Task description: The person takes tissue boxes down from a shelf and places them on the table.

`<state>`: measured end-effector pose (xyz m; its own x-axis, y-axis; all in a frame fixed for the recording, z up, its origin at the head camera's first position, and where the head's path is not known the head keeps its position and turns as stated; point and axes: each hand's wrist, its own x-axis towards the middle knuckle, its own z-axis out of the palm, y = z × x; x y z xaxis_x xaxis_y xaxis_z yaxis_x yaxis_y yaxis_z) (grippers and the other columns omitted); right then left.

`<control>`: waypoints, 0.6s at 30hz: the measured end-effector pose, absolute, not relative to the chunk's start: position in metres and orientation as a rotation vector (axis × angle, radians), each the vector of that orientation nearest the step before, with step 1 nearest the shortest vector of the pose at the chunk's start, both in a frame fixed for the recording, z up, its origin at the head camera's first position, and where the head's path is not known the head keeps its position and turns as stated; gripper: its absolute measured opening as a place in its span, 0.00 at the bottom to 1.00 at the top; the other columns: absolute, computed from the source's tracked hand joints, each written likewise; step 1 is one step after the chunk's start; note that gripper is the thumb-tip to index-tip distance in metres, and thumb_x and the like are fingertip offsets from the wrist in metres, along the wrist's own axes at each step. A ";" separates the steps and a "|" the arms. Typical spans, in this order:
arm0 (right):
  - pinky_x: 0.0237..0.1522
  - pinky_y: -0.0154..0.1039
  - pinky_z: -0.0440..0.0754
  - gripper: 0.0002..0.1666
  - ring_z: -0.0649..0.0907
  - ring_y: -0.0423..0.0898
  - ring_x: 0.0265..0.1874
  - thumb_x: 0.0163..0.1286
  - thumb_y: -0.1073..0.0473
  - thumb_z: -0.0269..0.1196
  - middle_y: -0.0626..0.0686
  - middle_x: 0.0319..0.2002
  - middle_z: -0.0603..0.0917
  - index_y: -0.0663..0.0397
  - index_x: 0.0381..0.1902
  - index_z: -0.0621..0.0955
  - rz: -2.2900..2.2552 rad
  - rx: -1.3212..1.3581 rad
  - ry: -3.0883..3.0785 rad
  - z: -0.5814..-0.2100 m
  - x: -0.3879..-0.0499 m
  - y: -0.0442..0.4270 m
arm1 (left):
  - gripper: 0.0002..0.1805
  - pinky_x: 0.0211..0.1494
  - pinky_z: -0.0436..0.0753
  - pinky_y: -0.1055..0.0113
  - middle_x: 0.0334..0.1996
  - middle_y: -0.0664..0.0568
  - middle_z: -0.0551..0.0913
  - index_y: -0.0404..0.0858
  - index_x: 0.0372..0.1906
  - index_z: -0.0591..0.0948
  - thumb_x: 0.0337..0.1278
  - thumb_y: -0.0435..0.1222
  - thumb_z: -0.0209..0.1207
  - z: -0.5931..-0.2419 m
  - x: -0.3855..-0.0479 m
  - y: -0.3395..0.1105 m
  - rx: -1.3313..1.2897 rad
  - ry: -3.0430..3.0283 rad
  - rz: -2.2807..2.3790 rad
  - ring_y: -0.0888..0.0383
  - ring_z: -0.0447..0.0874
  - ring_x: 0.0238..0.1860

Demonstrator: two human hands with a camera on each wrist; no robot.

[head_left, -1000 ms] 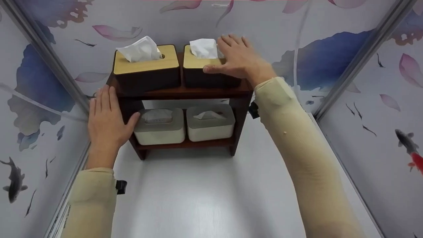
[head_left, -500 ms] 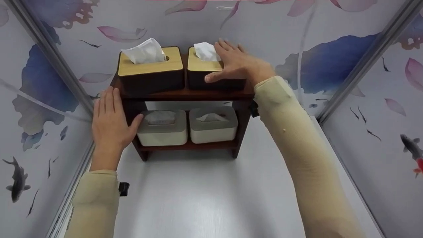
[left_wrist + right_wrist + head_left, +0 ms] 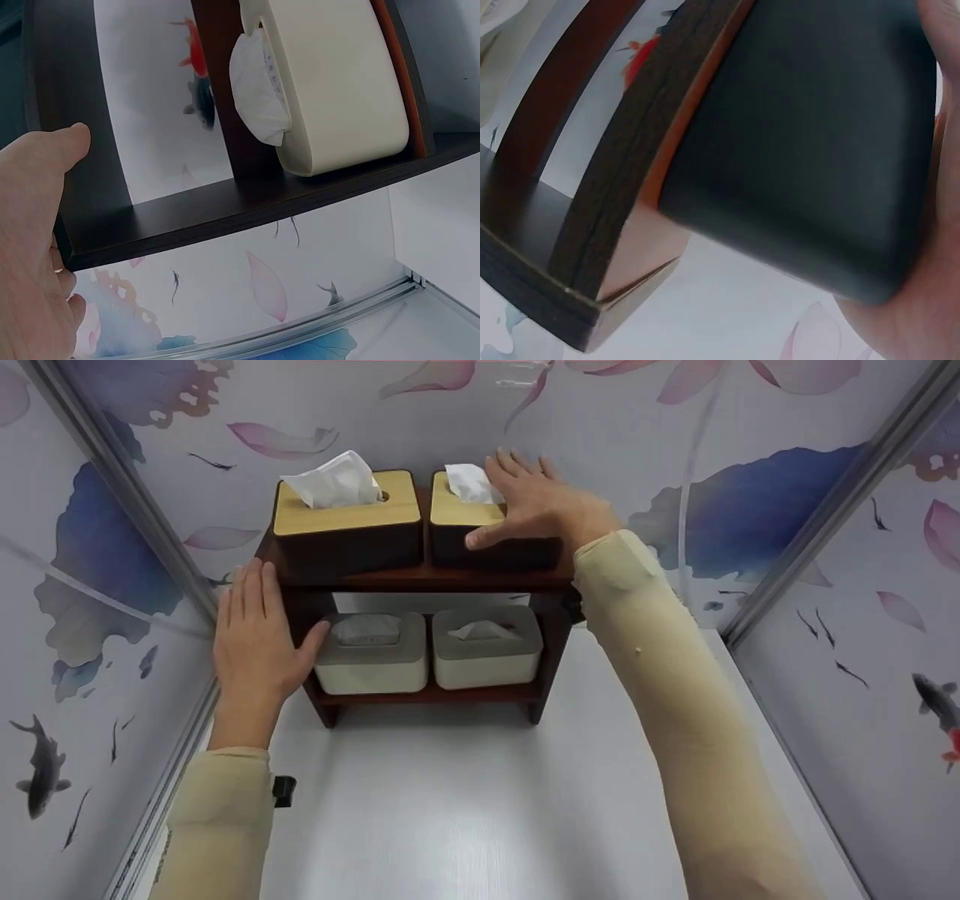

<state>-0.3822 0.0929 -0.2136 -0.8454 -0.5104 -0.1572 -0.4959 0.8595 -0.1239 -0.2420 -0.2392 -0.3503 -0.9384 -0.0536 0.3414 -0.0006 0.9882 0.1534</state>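
On the shelf's top board, at its right end, sits a dark wood-lidded tissue box. The right hand lies over it, hiding the lid's right end and some of the tissue; its grip is loose, fingers spread, not clenched. The right wrist view cuts off most of that hand and the box's top. At the shelf's left side, the left hand has a released grip, fingers straight; its palm is hidden. A second wood-lidded box stands on the shelf's left half.
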 end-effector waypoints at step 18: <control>0.78 0.55 0.47 0.71 0.50 0.56 0.78 0.50 0.26 0.67 0.54 0.79 0.48 0.49 0.79 0.45 -0.160 -0.809 2.887 -0.216 -0.384 0.087 | 0.53 0.81 0.39 0.49 0.79 0.41 0.37 0.36 0.78 0.35 0.66 0.61 0.48 -0.351 -0.242 -0.239 0.045 -2.781 -0.258 0.43 0.36 0.80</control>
